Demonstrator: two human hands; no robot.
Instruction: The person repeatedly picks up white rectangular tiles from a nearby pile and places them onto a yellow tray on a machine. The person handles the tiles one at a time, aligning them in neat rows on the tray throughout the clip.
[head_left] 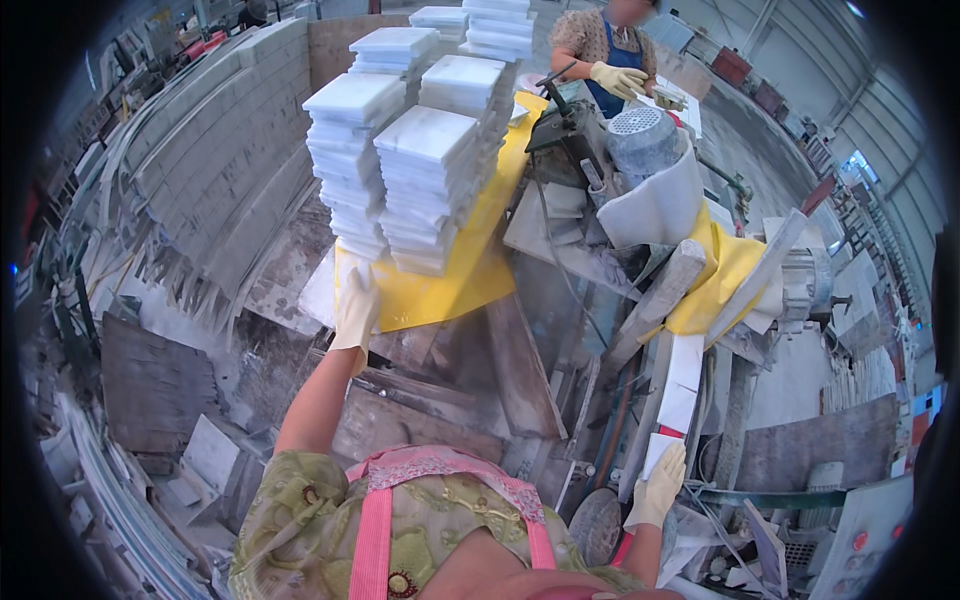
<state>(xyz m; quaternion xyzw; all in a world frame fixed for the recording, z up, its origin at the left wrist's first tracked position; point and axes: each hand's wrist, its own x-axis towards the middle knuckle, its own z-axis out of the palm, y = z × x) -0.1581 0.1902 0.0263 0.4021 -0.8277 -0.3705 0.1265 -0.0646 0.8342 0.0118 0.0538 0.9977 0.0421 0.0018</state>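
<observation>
My left hand (pixel 357 308), in a pale glove, reaches to the left edge of a yellow sheet (pixel 455 280), just below a tall stack of white stone tiles (pixel 345 165). Its fingers are stretched out, though their tips are hard to make out against the white. At lower right my gloved right hand (pixel 657 488) grips the near end of a white tile (pixel 655 453) lying on a narrow track. Another white tile strip (pixel 682 382) lies ahead of it, running under a yellow cover (pixel 712 270). A red patch shows between the two pieces.
Further tile stacks (pixel 425 165) stand on the yellow sheet. A grey motor (pixel 642 140) with a white guard rises ahead, and another motor (pixel 805 285) sits right. Beyond, a gloved co-worker (pixel 610 60) handles pieces. Wooden boards (pixel 525 365) and stone offcuts (pixel 215 450) lie around.
</observation>
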